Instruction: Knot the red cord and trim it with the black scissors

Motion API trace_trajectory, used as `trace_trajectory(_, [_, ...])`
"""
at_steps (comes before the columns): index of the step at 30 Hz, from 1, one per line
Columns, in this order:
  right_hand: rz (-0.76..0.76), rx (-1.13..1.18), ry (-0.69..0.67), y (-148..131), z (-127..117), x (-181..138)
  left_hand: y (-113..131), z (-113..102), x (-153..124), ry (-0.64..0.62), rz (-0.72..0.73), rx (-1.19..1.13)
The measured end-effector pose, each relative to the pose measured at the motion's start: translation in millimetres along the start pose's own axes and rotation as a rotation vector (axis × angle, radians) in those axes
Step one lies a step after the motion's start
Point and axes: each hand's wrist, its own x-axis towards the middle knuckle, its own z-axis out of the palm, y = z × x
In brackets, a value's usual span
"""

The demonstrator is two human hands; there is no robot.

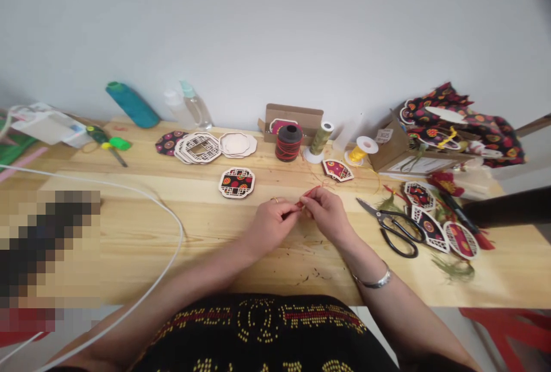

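Observation:
My left hand (pixel 275 224) and my right hand (pixel 328 214) meet above the wooden table. Both are closed in a pinch around a thin red cord (pixel 310 192), whose red shows between the fingertips. Most of the cord is hidden by the fingers. Beyond my left hand lies a framed piece with dark patterned fabric (pixel 236 182). A maroon fan-shaped piece (pixel 338 170) lies just past my right hand. Black-handled scissors (pixel 394 227) rest to the right of it, blades pointing up and left.
At the back stand a dark spool of red cord (pixel 288 143), a green thread spool (pixel 321 141) and a yellow thread spool (pixel 360 149). Pale lattice frames (pixel 198 148) are stacked left. A cardboard box (pixel 394 148) stands right. A white cable (pixel 179 228) curves across the left.

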Motion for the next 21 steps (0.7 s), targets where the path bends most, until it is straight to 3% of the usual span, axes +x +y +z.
trace_trajectory(4, [0.110,0.198,-0.027,-0.4,5.4,-0.9,-3.5,2.0,-0.3,0.013,0.089,0.108])
trace_trajectory(8, [0.130,0.229,-0.034,0.1,7.0,-0.6,-6.9,3.0,-2.0,0.031,0.124,0.184])
trace_trajectory(14, [0.066,0.116,-0.010,3.1,3.4,2.2,1.0,-8.3,-1.7,0.325,-0.039,0.062])
trace_trajectory(16, [0.030,0.053,-0.006,4.9,2.4,2.0,5.2,-10.5,-0.4,0.238,-0.129,-0.104])
trace_trajectory(19, [-0.030,-0.062,-0.016,6.9,2.6,-0.6,9.9,-8.8,1.6,-0.031,-0.337,-0.339])
trace_trajectory(21, [-0.066,-0.140,-0.030,7.5,3.6,-2.9,11.0,-6.1,3.1,-0.099,-0.403,-0.435])
